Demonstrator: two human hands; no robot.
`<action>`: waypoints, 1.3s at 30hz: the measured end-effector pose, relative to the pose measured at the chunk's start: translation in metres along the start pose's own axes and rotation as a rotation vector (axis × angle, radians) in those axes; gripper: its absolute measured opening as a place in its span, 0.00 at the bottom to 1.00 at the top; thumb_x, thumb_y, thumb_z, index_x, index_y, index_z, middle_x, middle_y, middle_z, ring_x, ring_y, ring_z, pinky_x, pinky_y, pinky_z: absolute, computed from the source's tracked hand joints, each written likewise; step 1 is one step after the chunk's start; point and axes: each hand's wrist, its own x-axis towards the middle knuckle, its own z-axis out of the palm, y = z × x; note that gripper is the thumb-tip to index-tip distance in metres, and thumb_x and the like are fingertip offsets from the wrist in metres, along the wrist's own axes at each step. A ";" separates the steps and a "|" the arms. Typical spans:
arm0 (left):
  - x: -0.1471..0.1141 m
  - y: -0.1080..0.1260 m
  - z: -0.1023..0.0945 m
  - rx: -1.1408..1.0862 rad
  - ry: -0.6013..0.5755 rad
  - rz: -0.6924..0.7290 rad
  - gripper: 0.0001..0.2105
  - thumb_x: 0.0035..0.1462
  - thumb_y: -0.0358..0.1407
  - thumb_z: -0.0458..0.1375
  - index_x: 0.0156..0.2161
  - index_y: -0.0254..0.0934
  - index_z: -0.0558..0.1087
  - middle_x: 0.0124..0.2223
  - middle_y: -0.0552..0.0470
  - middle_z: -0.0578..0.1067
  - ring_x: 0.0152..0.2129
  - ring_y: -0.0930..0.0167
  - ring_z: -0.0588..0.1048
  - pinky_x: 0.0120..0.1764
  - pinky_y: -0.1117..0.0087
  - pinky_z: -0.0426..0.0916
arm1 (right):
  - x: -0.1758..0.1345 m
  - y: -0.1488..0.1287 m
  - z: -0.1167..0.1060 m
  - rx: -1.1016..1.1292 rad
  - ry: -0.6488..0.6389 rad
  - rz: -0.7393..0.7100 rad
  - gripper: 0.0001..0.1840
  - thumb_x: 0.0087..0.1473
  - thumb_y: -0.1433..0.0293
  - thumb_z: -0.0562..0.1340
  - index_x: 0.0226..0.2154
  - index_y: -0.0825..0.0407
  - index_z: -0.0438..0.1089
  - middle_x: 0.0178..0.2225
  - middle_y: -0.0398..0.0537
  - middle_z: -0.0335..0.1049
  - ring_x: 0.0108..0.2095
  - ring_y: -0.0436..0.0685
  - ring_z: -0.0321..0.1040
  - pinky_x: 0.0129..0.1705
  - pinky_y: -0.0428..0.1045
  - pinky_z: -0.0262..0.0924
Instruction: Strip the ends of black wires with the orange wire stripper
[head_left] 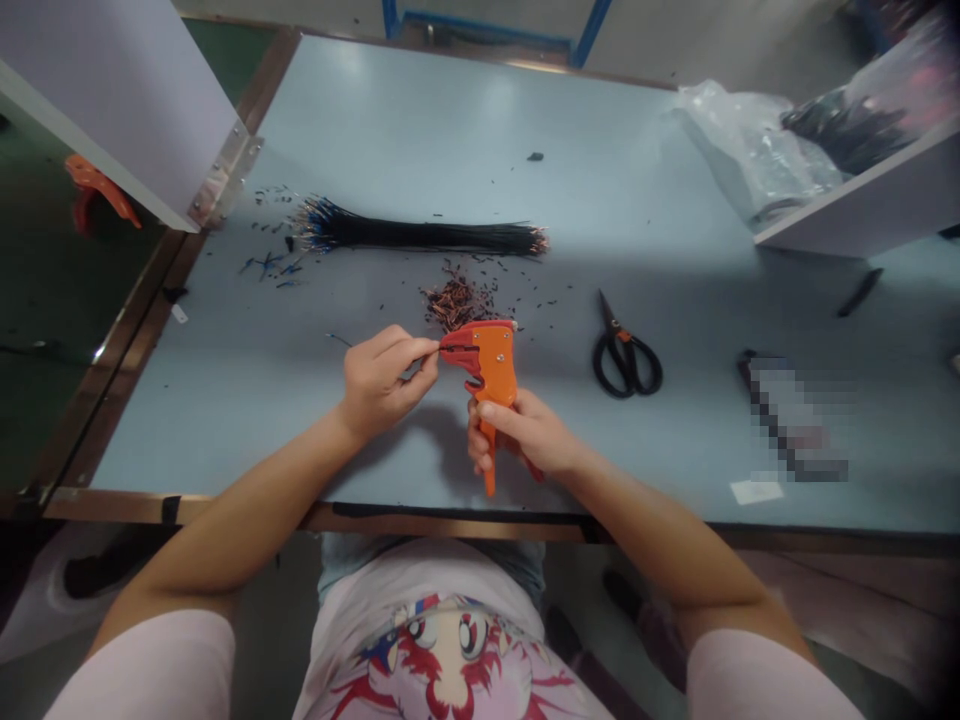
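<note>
My right hand (521, 430) is wrapped round the handles of an orange wire stripper (496, 360) with red jaws, held upright over the near half of the table. At the jaws' left side, my left hand (394, 375) pinches a thin wire (339, 338). Its bluish end pokes out to the left behind the knuckles, and the other end reaches the jaws. Just behind the stripper lies a heap of copper and black scraps (454, 300). Farther back rests a long bundle of black wires (427, 235), blue-tipped on the left and copper-coloured on the right.
Black-handled scissors (628, 365) lie right of the stripper, with a pixelated object (799, 420) and a white paper slip (756, 490) beyond. Loose blue-tipped wires (268, 265) are at left. Plastic bags (780, 150) stand back right. Pale panels (127, 90) rise at both sides.
</note>
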 end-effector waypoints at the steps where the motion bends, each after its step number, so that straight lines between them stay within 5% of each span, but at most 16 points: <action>1: 0.000 0.000 0.000 -0.002 -0.002 -0.002 0.04 0.52 0.26 0.59 0.34 0.36 0.73 0.23 0.57 0.69 0.19 0.79 0.64 0.24 0.78 0.60 | 0.000 0.000 0.000 -0.003 0.004 -0.002 0.17 0.55 0.59 0.62 0.27 0.56 0.63 0.20 0.42 0.65 0.19 0.49 0.66 0.25 0.49 0.69; 14: 0.001 0.001 0.002 0.003 0.013 0.005 0.03 0.53 0.27 0.58 0.33 0.36 0.73 0.21 0.58 0.68 0.18 0.80 0.63 0.23 0.78 0.59 | 0.002 -0.005 0.003 0.074 0.021 -0.033 0.21 0.55 0.56 0.61 0.22 0.54 0.59 0.15 0.36 0.57 0.12 0.45 0.55 0.15 0.44 0.61; 20: 0.003 -0.002 0.005 -0.002 -0.027 -0.023 0.03 0.53 0.28 0.58 0.32 0.36 0.74 0.21 0.58 0.68 0.18 0.79 0.63 0.24 0.77 0.58 | 0.005 -0.003 0.000 0.086 0.063 -0.028 0.19 0.55 0.56 0.61 0.25 0.55 0.62 0.17 0.39 0.61 0.13 0.47 0.59 0.16 0.47 0.64; 27: 0.006 -0.014 -0.004 0.022 0.081 -0.118 0.02 0.52 0.29 0.59 0.29 0.37 0.74 0.20 0.59 0.65 0.17 0.80 0.61 0.23 0.76 0.57 | 0.005 -0.028 -0.025 0.254 0.331 -0.082 0.18 0.52 0.55 0.64 0.28 0.52 0.61 0.17 0.37 0.58 0.14 0.47 0.57 0.18 0.47 0.64; 34: 0.008 -0.019 -0.004 -0.006 0.112 -0.183 0.02 0.51 0.29 0.60 0.29 0.37 0.74 0.21 0.59 0.65 0.18 0.80 0.62 0.24 0.76 0.57 | 0.006 -0.030 -0.033 0.215 0.300 0.117 0.15 0.53 0.60 0.63 0.34 0.57 0.69 0.28 0.52 0.72 0.27 0.58 0.72 0.32 0.56 0.71; 39: 0.005 -0.019 -0.002 -0.003 0.076 -0.157 0.02 0.52 0.29 0.60 0.31 0.37 0.74 0.22 0.58 0.67 0.19 0.79 0.63 0.25 0.76 0.57 | 0.005 -0.025 -0.032 0.158 0.329 0.054 0.15 0.49 0.62 0.65 0.35 0.57 0.70 0.30 0.53 0.74 0.29 0.60 0.73 0.32 0.57 0.71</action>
